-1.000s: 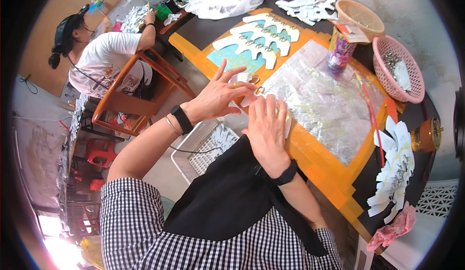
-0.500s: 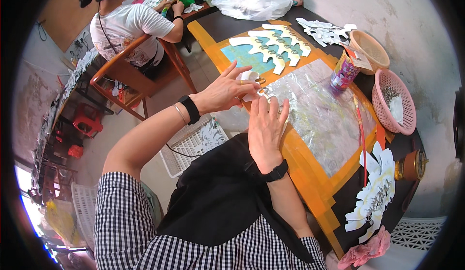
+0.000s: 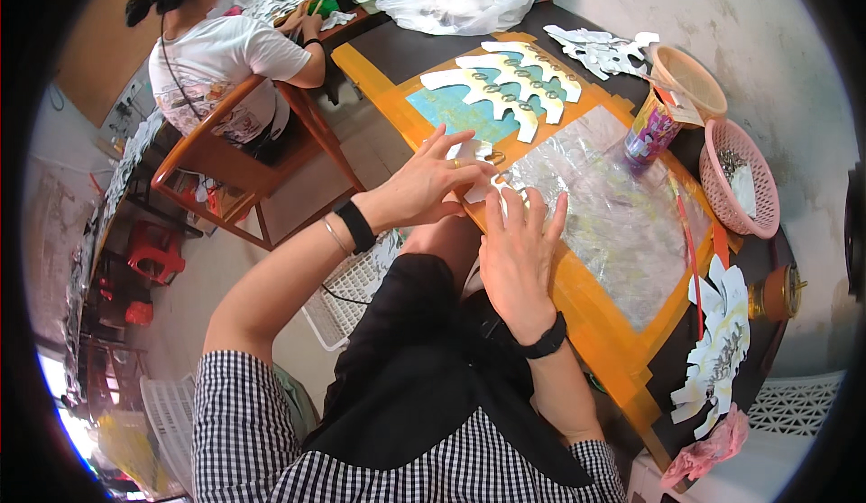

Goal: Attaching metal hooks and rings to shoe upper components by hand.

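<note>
Both my hands meet over a small white cut-out piece with metal rings (image 3: pixel 471 150), at the table's left edge. My left hand (image 3: pixel 424 183) has its fingers bent round the piece, the thumb below. My right hand (image 3: pixel 521 255) lies palm down with fingers apart, fingertips at the piece's near end; they hide much of it, and the thumb is out of sight. Beyond, several scalloped white and yellow strips (image 3: pixel 519 88) with small metal rings rest on a blue-green patch (image 3: pixel 442 110). A plastic-covered sheet (image 3: pixel 622 250) lies right of my hands.
A purple printed cup (image 3: pixel 651 133) stands near a pink basket (image 3: pixel 741 178) and a beige basket (image 3: pixel 690 83). A red brush (image 3: pixel 690 268), white petal-shaped cut-outs (image 3: pixel 717 350) and a glass jar (image 3: pixel 774 294) line the right. Another person (image 3: pixel 225 74) sits at far left.
The view has shifted slightly. My right hand's fingers have spread a little wider at the white piece. My left hand stays on it.
</note>
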`<state>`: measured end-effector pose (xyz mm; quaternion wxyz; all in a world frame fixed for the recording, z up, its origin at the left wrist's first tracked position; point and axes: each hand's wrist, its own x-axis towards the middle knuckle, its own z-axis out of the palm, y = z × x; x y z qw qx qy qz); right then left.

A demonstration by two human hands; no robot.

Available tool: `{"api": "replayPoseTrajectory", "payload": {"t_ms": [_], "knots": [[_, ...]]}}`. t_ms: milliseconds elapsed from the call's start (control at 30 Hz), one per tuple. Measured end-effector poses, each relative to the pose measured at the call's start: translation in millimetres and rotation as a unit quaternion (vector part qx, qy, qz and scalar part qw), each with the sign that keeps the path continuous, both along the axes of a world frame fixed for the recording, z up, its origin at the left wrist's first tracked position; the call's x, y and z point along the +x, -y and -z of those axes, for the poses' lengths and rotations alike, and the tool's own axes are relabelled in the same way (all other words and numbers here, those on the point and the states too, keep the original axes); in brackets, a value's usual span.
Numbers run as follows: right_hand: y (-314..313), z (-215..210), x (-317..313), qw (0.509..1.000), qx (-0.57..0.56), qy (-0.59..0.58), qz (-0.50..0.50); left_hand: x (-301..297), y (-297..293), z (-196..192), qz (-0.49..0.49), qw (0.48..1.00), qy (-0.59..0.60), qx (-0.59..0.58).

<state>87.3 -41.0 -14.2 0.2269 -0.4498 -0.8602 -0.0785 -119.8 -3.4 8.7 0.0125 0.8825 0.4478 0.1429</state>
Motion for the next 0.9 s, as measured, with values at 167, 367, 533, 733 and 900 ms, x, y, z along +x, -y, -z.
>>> {"api": "replayPoseTrajectory", "payload": {"t_ms": [167, 367, 533, 733, 900], "knots": [[2.1, -10.5, -0.3, 0.991, -0.035, -0.129, -0.032, -7.4, 1.0, 4.5, 0.009, 0.999, 0.053, -0.004], [-7.5, -16.6, -1.2, 0.973, 0.017, -0.220, 0.061, -11.0, -7.0, 17.7, 0.061, 0.989, 0.131, 0.015], [-33.4, -12.0, -3.2, 0.978, 0.003, -0.184, 0.095, -18.5, -12.7, 42.4, 0.085, 0.975, 0.204, 0.033], [-43.1, -10.2, -13.9, 0.992, -0.024, -0.098, 0.075, -17.9, -17.3, 48.8, 0.113, 0.960, 0.250, 0.060], [-43.7, -17.8, -28.0, 0.986, -0.042, -0.117, 0.108, -23.0, -17.8, 49.0, 0.117, 0.954, 0.270, 0.059]]}}
